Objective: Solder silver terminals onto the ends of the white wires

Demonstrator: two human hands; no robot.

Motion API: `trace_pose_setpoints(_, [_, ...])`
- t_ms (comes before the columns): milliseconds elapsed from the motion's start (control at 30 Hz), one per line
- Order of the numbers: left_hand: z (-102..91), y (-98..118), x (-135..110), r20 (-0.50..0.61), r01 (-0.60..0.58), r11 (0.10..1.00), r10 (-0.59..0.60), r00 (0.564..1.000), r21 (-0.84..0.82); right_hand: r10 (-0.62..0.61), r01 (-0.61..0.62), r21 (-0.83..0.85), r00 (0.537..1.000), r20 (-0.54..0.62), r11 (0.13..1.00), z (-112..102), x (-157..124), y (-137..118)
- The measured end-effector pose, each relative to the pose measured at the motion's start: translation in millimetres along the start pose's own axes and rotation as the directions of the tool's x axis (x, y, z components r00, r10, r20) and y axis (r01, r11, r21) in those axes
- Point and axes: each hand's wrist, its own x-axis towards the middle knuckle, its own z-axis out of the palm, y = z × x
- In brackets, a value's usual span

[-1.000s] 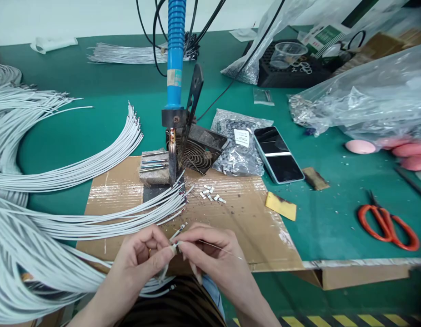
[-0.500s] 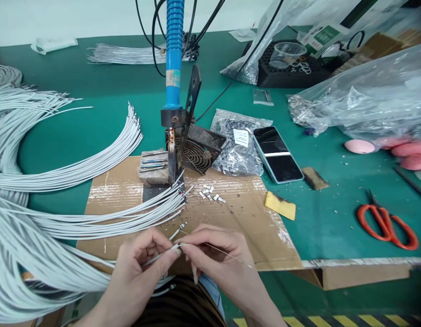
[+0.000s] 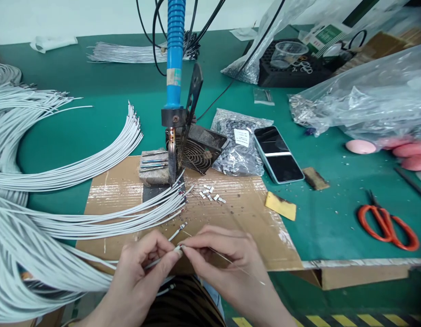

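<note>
My left hand pinches the end of a thin white wire near the front edge of the cardboard sheet. My right hand meets it fingertip to fingertip, pinching a small metal terminal at the wire's tip; a thin strand trails across its back. A fan of white wires lies just beyond my hands. A blue-handled soldering iron stands upright in its holder behind them. Several loose metal terminals lie on the cardboard.
Bundles of white wires fill the left side. A small fan, a bag of parts and a phone sit behind the cardboard. Orange scissors lie at the right. Plastic bags crowd the far right.
Both hands have slid slightly down and toward me, still pinched together on the wire end. The thin strand over my right hand now trails further right.
</note>
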Motion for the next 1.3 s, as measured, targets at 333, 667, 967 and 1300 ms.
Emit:
trace_pose_setpoints(333, [-7.7, -12.4, 1.5, 0.235, -0.369, 0.864, 0.301, 0.924, 0.343, 0.238, -0.231, -0.056, 0.958, 0.161, 0.971, -6.2, 1.6, 3.0])
trace_pose_setpoints(667, [-9.9, -4.6, 1.4, 0.192, -0.349, 0.865, 0.297, 0.935, 0.361, 0.232, -0.218, -0.086, 0.95, 0.209, 0.972, -15.9, 8.8, -5.3])
trace_pose_setpoints(967, [2.6, -2.0, -1.3, 0.004, -0.115, 0.99, 0.115, 0.993, 0.079, -0.035, 0.038, 0.007, 0.965, -0.258, 0.999, 27.3, -7.5, 10.2])
trace_pose_setpoints(1300, [0.1, 10.5, 1.6, -0.085, 0.073, 0.95, -0.103, 0.991, -0.304, -0.063, 0.08, 0.082, 0.979, -0.193, 0.993, 27.6, -11.4, 10.9])
